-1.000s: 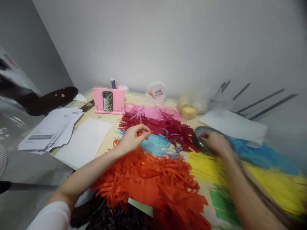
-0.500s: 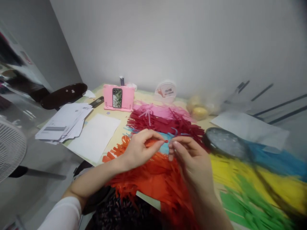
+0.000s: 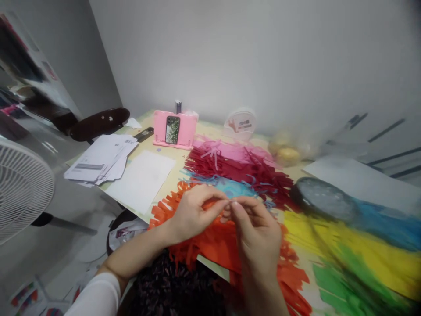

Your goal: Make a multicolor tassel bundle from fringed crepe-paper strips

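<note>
Your left hand (image 3: 195, 215) and right hand (image 3: 258, 237) meet, fingertips pinched, anything between too small to tell; the orange paper (image 3: 219, 245) is already fringed, your fingerwork seemingly unfinished.

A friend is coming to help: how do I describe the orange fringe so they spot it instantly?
Find the table against the wall, then go to its near edge. The orange fringe lies there, under the left hand and right hand, its borders cut into strips. Its bright orange sets it apart from the blue fringe and red fringe beyond.
</note>
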Demonstrator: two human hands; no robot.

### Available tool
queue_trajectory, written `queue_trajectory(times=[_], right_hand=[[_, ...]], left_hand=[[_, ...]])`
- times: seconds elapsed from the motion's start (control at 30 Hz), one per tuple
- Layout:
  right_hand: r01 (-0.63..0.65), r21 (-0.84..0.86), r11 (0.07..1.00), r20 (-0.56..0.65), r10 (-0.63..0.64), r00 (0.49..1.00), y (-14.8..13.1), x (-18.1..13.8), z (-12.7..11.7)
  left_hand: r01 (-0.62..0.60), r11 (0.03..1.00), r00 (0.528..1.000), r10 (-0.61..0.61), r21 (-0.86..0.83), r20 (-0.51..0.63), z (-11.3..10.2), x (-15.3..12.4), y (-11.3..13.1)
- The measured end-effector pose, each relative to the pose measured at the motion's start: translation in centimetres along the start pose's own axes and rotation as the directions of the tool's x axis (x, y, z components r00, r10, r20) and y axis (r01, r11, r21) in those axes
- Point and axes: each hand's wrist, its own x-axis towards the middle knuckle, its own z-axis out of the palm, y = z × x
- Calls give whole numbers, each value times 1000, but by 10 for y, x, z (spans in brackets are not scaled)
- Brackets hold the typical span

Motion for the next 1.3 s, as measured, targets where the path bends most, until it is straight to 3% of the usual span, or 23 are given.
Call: queue_trajectory(times=[0.1, 0.3, 0.57, 0.73, 0.8, 0.93, 1.13, 1.3], right_hand=[[-8, -18, 1000, -16, 8, 1000, 1, -2, -1], [-120, 67, 991, 156, 108, 982, 2, 0, -4], [-36, -66, 997, 68, 40, 997, -4, 0, -8], [35, -270, 962, 200, 21, 980, -12, 7, -11], [40, -309, 950, 200, 23, 980, -15, 10, -13], [95, -341, 935, 148, -46, 988, -19, 14, -15], [125, -378, 918, 178, -61, 982, -24, 13, -14], [125, -352, 928, 140, -80, 987, -25, 13, -13]], left_hand=[[64, 992, 998, -64, -109, 1, 1, -5, 1], [113, 970, 994, -111, -213, 21, 2, -6, 0], [182, 944, 977, -141, -276, 161, -3, -9, -2], [257, 919, 966, -234, -300, 112, 1, -15, -10], [262, 913, 965, -239, -312, 113, 0, -15, -11], [284, 887, 958, -244, -365, 152, -2, -12, -6], [304, 859, 952, -255, -412, 171, -2, -8, -6], [395, 789, 918, -319, -471, 236, -5, -7, -9]])
